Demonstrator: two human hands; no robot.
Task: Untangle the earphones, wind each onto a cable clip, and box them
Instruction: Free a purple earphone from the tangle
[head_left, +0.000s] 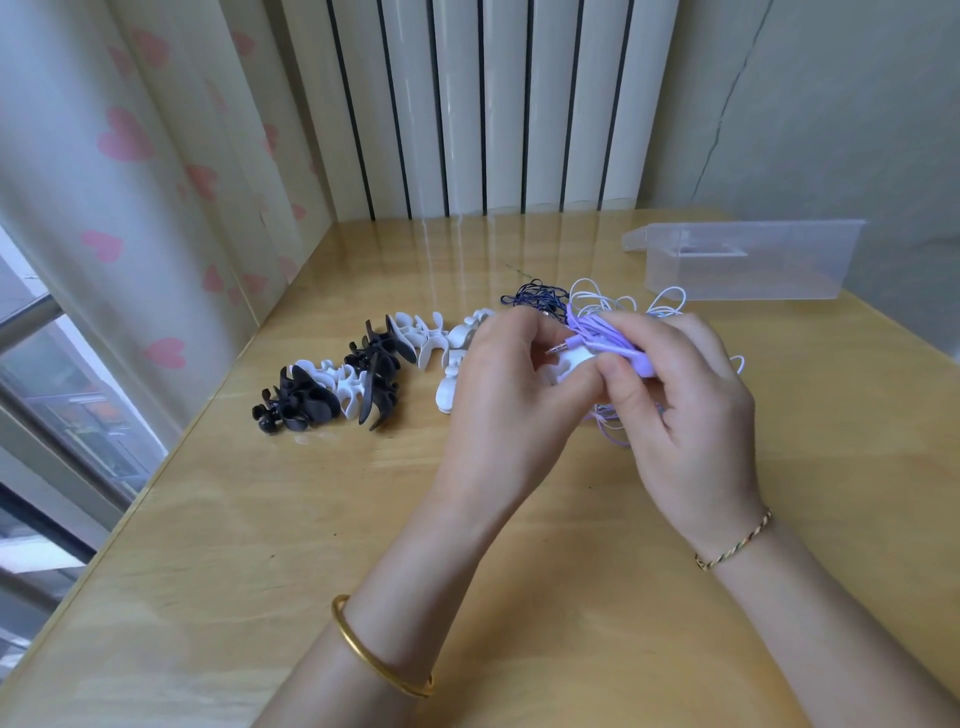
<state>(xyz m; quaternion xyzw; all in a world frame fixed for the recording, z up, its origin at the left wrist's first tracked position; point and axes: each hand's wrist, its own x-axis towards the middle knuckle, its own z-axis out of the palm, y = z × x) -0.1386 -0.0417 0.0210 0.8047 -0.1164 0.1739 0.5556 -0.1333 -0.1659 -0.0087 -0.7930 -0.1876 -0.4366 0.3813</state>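
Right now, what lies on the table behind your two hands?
A tangle of white and dark blue earphone cables. The left hand, holding a white clip, and the right hand, pinching the purple cable, cover its near part, so its full extent cannot be seen.

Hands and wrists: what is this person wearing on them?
The left hand has a smooth, plain gold bangle at the wrist. The right hand has a thin braided cord bracelet at the wrist, in gold, dark and reddish strands. No sleeves show on either forearm, and no rings are visible.
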